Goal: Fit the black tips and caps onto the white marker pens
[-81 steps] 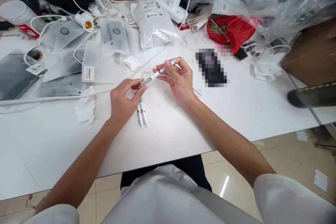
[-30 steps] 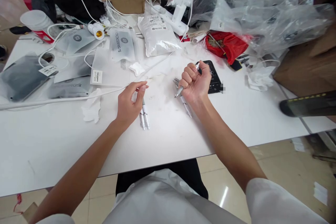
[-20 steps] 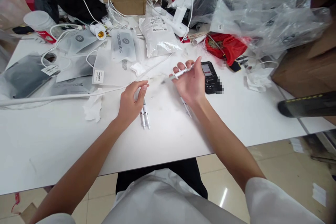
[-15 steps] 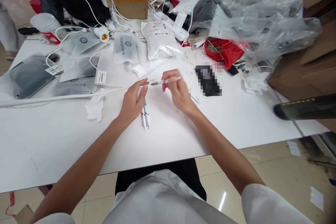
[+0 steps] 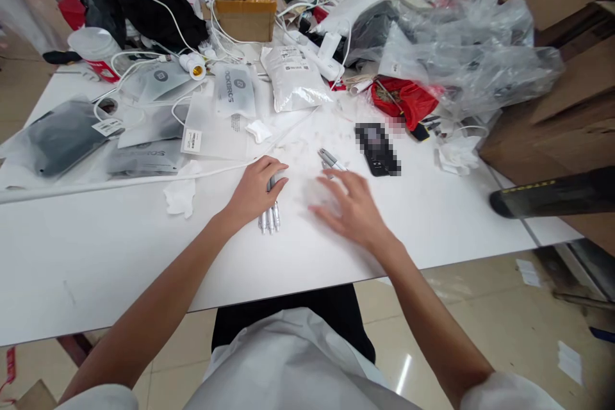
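My left hand (image 5: 254, 191) lies curled over a small bunch of white pens (image 5: 270, 218) on the white table (image 5: 120, 250), its fingers closed round their upper ends. My right hand (image 5: 353, 208) hovers just right of it, low over the table, fingers spread and blurred by motion, holding nothing. Beyond its fingertips a few more grey-tipped pens (image 5: 329, 159) lie loose on the table.
A black phone (image 5: 377, 148) lies right of the loose pens. Plastic pouches (image 5: 230, 93), white cables, a lamp socket (image 5: 192, 65), a cardboard box (image 5: 246, 16), a red bag (image 5: 406, 99) and crumpled clear plastic (image 5: 461, 51) crowd the far half. Brown boxes stand at the right.
My right hand brought its pen across to the left hand, let it go there and now drops empty toward the table. The left hand closed over the bunch, which has grown by one.
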A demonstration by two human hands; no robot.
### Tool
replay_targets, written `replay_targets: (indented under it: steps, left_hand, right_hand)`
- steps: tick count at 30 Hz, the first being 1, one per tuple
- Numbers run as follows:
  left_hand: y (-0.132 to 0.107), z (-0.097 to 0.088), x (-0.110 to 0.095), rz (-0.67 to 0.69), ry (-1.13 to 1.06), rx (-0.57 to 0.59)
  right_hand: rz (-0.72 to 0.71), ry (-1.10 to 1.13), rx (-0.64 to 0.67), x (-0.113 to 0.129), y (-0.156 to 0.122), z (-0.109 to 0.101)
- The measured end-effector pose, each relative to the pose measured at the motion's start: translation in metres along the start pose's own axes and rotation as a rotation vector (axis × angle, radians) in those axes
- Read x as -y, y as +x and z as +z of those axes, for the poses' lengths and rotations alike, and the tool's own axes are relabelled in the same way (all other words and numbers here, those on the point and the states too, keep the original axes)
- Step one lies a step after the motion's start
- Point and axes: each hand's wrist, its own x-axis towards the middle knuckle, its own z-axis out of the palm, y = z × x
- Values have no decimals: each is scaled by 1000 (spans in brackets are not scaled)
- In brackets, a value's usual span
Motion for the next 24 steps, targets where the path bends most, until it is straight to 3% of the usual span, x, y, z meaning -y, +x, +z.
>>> replay_targets:
  steps: [2, 4, 7, 9, 13, 20, 24]
  left_hand:
    - [-1, 1, 1, -9, 21, 14]
    - [-2, 0, 1, -12, 21, 24]
    - [-1, -1, -1, -11, 12, 29]
    - [-1, -2, -2, -12, 9, 26]
    - [-1, -2, -3, -21, 7, 14]
    - [-1, -2, -5, -16, -16, -13]
    - [0, -3, -7, -5, -30, -28]
  right_hand:
    - [215, -230, -50, -26, -3, -3]
    - [343, -349, -38, -52, -2, -2]
    - [342, -340, 21, -78, 9, 4]
    - [305, -309, 9, -83, 19, 5]
    - [243, -282, -27, -67, 27, 5]
    - [205, -355, 44, -29, 7, 19]
    - [113, -277, -50, -23, 19, 21]
